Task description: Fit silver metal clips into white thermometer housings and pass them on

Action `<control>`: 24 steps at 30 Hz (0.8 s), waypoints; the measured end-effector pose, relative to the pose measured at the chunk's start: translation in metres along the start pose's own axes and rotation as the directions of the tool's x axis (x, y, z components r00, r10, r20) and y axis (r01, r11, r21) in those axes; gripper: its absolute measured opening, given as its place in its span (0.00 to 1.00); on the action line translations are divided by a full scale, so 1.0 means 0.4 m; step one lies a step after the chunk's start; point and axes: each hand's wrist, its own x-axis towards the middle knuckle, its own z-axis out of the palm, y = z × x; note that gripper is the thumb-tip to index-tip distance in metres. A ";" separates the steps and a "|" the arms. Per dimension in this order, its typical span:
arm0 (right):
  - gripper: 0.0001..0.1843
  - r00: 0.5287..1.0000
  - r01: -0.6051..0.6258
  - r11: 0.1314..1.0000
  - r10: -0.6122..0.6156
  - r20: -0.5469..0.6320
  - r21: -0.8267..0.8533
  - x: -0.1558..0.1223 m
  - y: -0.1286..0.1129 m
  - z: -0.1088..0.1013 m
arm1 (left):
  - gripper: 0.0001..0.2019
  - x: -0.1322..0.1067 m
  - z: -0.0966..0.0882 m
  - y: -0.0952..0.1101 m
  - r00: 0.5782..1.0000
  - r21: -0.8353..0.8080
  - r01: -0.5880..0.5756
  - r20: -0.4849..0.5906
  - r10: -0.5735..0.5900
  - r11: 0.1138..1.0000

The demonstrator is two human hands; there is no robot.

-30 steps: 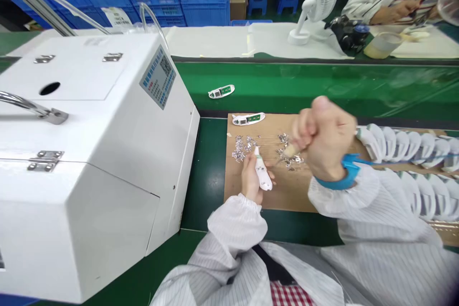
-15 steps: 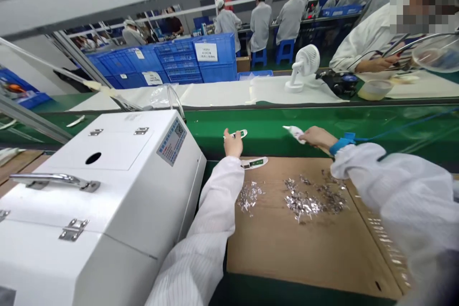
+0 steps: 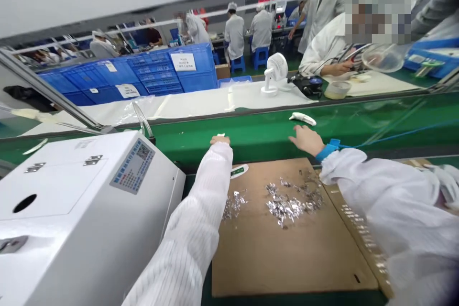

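Reaching out with hands well apart, our right hand (image 3: 306,140) open, our left hand (image 3: 220,139) unclear, we find a white plastic housing (image 3: 303,118) lying crosswise just beyond the right.

blue plastic crates (image 3: 158,76) stacked near blue stools (image 3: 261,57) on a green floor (image 3: 283,68).

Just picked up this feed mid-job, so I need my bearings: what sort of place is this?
Probably an electronics assembly line: a green conveyor belt runs past, white-smocked workers sit at benches beyond, and blue plastic crates are stacked nearby.
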 end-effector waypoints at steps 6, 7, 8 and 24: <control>0.11 0.877 0.386 0.908 -0.416 0.242 0.164 -0.208 -0.040 -0.021 | 0.14 -0.035 -0.065 0.007 0.994 -0.363 0.076 0.100 -0.042 0.929; 0.11 0.851 0.420 0.888 -0.457 0.260 0.184 -0.237 -0.051 -0.014 | 0.15 -0.061 -0.091 0.004 0.992 -0.416 0.069 0.129 -0.016 0.907; 0.10 0.830 0.447 0.872 -0.487 0.271 0.199 -0.263 -0.063 -0.004 | 0.15 -0.094 -0.118 -0.002 0.986 -0.472 0.053 0.163 0.027 0.880; 0.08 0.800 0.515 0.850 -0.524 0.292 0.113 -0.327 -0.278 0.110 | 0.16 -0.584 -0.166 -0.373 0.894 -0.771 0.355 0.446 0.050 0.528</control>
